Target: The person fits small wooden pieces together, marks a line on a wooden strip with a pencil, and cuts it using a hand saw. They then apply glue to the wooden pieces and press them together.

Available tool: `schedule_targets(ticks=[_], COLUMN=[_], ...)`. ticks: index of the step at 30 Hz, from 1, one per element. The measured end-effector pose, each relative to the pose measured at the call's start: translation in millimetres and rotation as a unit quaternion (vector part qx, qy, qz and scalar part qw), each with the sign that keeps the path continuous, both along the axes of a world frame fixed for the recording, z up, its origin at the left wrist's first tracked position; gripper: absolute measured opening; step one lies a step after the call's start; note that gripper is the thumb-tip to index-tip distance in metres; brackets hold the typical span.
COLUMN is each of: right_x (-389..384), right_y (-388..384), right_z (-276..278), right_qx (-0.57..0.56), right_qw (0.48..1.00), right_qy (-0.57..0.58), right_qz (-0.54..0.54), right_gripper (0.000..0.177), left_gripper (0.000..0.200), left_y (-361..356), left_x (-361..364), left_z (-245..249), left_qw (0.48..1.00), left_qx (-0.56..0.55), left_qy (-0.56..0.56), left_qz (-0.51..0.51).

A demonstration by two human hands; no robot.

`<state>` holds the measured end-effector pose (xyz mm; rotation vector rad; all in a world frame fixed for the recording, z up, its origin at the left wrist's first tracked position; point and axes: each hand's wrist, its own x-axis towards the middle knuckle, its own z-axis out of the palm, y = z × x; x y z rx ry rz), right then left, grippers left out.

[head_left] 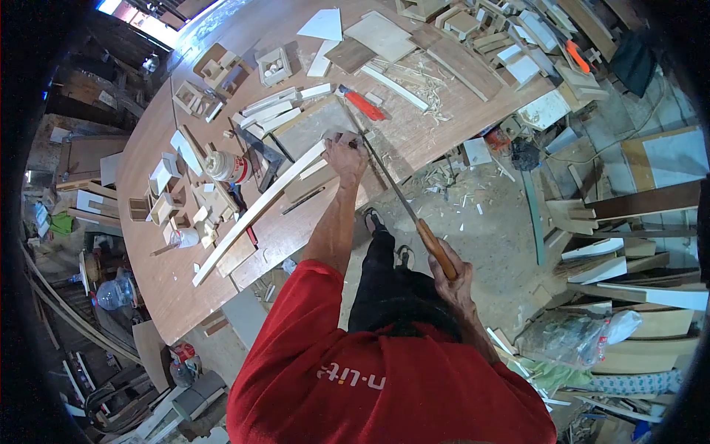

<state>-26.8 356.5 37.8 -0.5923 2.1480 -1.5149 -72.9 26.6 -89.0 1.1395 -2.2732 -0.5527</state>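
Note:
In the head view my right hand [452,275] is wrapped round the orange-brown wooden handle of a saw [393,183]. Its long, thin blade shows nearly edge-on and slants up and left to the table's edge. My left hand [345,157] presses with curled fingers on the upper end of a long, pale wood strip [259,214], close to the blade's tip. The strip lies diagonally across the table [159,274]. Beside my left forearm lies a dark pencil-like stick [303,200]. A red-handled tool [364,106] lies just beyond the blade's tip.
Short wood strips [274,111] and a white tub [225,166] stand left of my left hand. Small wooden frames [218,66], thin boards [381,35] and shavings cover the table's far part. Offcuts and boards [636,251] are stacked on the right over a littered floor [481,237].

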Motion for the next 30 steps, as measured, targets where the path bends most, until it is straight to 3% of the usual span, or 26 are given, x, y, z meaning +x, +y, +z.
schedule_targets(ticks=[3,5,7,11,14,16,22,26,28,30], right_x=[0,3,10,-2,-3,5,-5,4,8,4], right_y=[-4,1,13,2,-2,14,-11,-4,6,0], right_z=[-4,-10,-14,-12,-15,-13,-5,-12,-13,-12], right_qx=[0.004,-0.008,-0.007,0.02,-0.023,0.033,0.025,-0.028,-0.028,-0.009], right_qw=[1.0,1.0,0.999,0.999,0.999,0.998,0.999,1.0,0.997,0.999], right_qy=[-0.01,-0.025,0.036,0.041,0.02,0.047,-0.008,0.006,0.066,0.031], right_qz=[0.0,-0.001,-0.009,0.009,0.009,0.021,0.03,0.004,0.012,0.011], right_gripper=[0.031,0.031,0.032,0.034,0.036,0.037,0.036,0.036,0.034,0.033], left_gripper=[0.013,0.018,0.019,0.02,0.022,0.023,0.027,0.029,0.029,0.028], left_y=[0,-2,0,0,3,4,-2,2,-2,-3], left_x=[1,3,3,0,2,2,3,2,1,-1], left_z=[4,10,9,2,11,13,5,9,10,4], left_qw=[0.997,0.998,0.999,1.0,1.0,1.0,0.999,0.999,0.999,0.998], left_qx=[-0.064,0.046,0.022,0.004,0.002,0.008,0.034,0.003,0.022,0.041], left_qy=[0.038,-0.027,-0.02,-0.003,-0.015,-0.013,-0.034,-0.046,-0.038,-0.031], left_qz=[0.001,-0.028,-0.017,0.013,0.001,-0.004,-0.015,0.0,-0.007,-0.019])
